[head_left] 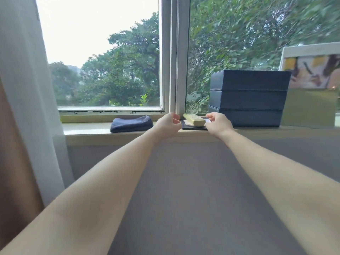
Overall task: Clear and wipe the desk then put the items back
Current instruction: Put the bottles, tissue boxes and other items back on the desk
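Grey desk (184,190) meets a window sill (88,126) at its far edge. On the sill: folded dark cloth (131,124) at left, green bar (194,120) on a black pad (191,128) in the centre, stacked blue boxes (248,98) at right. Left hand (168,125) and right hand (219,124), fingers curled, flank the bar; whether either grips anything cannot be told.

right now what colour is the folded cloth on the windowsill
Dark blue; the folded cloth shows best in the head view, on the windowsill.

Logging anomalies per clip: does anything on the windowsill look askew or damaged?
Minor only: the yellow-green block lies diagonally on the dark mat, not square to the windowsill. The black seal under the left pane looks broken into patches. Nothing spilled.
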Demonstrator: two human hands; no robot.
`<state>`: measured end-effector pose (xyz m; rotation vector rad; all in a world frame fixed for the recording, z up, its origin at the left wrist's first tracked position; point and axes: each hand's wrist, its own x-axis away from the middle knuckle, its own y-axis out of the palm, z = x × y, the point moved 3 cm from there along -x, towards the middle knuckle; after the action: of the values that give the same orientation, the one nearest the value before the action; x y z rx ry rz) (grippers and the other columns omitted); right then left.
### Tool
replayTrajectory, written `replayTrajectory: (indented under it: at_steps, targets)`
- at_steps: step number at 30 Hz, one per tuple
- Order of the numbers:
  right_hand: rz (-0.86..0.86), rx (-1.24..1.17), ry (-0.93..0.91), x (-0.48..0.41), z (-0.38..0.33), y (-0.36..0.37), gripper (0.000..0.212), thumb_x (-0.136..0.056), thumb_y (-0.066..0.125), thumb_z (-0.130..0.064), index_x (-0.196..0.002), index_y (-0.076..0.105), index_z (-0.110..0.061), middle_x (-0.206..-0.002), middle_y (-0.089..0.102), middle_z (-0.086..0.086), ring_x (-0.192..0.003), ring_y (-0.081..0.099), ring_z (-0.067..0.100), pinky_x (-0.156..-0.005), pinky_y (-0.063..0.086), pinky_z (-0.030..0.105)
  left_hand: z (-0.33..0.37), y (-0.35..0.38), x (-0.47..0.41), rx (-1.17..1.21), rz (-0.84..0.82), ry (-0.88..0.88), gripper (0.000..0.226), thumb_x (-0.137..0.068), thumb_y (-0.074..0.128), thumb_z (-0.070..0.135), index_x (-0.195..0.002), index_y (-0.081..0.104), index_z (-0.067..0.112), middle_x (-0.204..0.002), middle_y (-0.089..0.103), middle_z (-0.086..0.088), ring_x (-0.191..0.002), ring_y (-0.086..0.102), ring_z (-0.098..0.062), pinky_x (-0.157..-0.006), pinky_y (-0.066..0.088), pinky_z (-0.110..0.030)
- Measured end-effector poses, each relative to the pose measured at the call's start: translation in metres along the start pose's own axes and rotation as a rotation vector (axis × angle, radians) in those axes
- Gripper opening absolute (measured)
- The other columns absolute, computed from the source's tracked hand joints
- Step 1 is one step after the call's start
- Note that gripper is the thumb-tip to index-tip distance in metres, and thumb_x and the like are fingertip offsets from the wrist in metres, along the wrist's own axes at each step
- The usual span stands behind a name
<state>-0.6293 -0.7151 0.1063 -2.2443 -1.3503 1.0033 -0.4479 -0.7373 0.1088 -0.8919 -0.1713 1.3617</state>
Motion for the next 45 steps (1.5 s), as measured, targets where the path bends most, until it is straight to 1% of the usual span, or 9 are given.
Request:
replayTrajectory:
  at_steps: [4,10,15,18,23,26,35,40,45]
  targets:
    - [-0.041,0.016,0.014,-0.017,0.012,0.003,0.048,-0.092,0.048,-0.007,-0.140,0.047,-0.012,-0.141,0.052,0.009,-0.130,0.047,0.026,-0.103,0.036,0.027,0.003,0.017,-0.021,-0.032,-0.017,-0.031,0.041,-0.092,0.054,0.019,-0.133,0.050,0.012,-0.126,0.061,-0.002,-0.111,0.058,-0.021,-0.092,0.048,-0.031]
    - [-0.111,0.035,0.029,-0.030,0.020,0.007,0.050,-0.092,0.046,-0.007,-0.142,0.043,-0.004,-0.144,0.048,0.013,-0.132,0.045,0.030,-0.107,0.037,0.034,0.003,0.035,-0.044,-0.037,-0.047,-0.065,0.052,-0.092,0.060,0.023,-0.140,0.045,0.011,-0.135,0.055,-0.004,-0.119,0.055,-0.024,-0.100,0.046,-0.037]
    - [-0.111,-0.012,0.006,-0.036,0.024,0.018,0.024,-0.087,0.051,-0.008,-0.106,0.061,0.001,-0.120,0.064,0.021,-0.108,0.059,0.030,-0.089,0.047,0.034,0.003,0.045,-0.052,-0.059,-0.064,-0.054,0.052,-0.092,0.058,0.023,-0.140,0.047,0.009,-0.138,0.055,-0.005,-0.122,0.054,-0.025,-0.102,0.044,-0.034]
    - [-0.097,-0.065,-0.015,-0.038,0.023,0.020,0.021,-0.086,0.060,-0.013,-0.105,0.067,-0.007,-0.111,0.069,0.011,-0.109,0.061,0.026,-0.092,0.047,0.035,0.004,0.044,-0.053,-0.090,-0.044,-0.015,0.035,-0.090,0.061,0.022,-0.122,0.062,0.007,-0.123,0.064,-0.007,-0.111,0.059,-0.027,-0.091,0.047,-0.032]
    - [-0.042,-0.136,-0.055,-0.034,0.017,0.019,0.014,-0.084,0.072,-0.027,-0.090,0.065,-0.016,-0.093,0.067,0.001,-0.097,0.063,0.022,-0.087,0.047,0.033,-0.004,0.031,-0.048,-0.013,0.029,-0.009,0.039,-0.085,0.072,0.027,-0.121,0.064,0.012,-0.115,0.067,-0.002,-0.099,0.059,-0.014,-0.078,0.044,-0.022]
    - [-0.033,-0.155,-0.087,-0.029,0.010,0.020,0.014,-0.082,0.075,-0.028,-0.083,0.065,-0.018,-0.092,0.069,0.001,-0.097,0.064,0.021,-0.088,0.049,0.034,-0.010,0.020,-0.041,0.025,0.049,-0.018,0.038,-0.082,0.075,0.030,-0.116,0.067,0.015,-0.111,0.069,-0.001,-0.102,0.062,-0.015,-0.081,0.045,-0.023]
    - [-0.026,-0.318,-0.172,0.006,-0.026,0.032,0.011,-0.086,0.072,-0.027,-0.087,0.063,-0.020,-0.089,0.066,-0.003,-0.092,0.063,0.016,-0.087,0.048,0.032,-0.020,-0.026,-0.003,0.110,0.141,0.034,0.032,-0.080,0.078,0.029,-0.108,0.068,0.018,-0.102,0.070,0.003,-0.081,0.059,-0.007,-0.064,0.041,-0.019]
    - [-0.064,-0.433,-0.212,0.032,-0.052,0.051,0.010,-0.086,0.072,-0.024,-0.088,0.065,-0.018,-0.093,0.069,0.001,-0.091,0.063,0.017,-0.087,0.048,0.033,-0.035,-0.060,0.029,0.102,0.184,0.033,0.027,-0.078,0.080,0.028,-0.101,0.067,0.018,-0.099,0.072,0.000,-0.086,0.066,-0.011,-0.081,0.049,-0.024]
    - [-0.125,-0.575,-0.238,0.069,-0.079,0.081,0.008,-0.086,0.073,-0.021,-0.088,0.065,-0.018,-0.092,0.071,0.002,-0.086,0.062,0.011,-0.077,0.046,0.020,-0.055,-0.088,0.072,0.115,0.261,0.016,0.034,-0.078,0.080,0.022,-0.108,0.068,0.010,-0.103,0.071,-0.003,-0.097,0.067,-0.012,-0.079,0.049,-0.015]
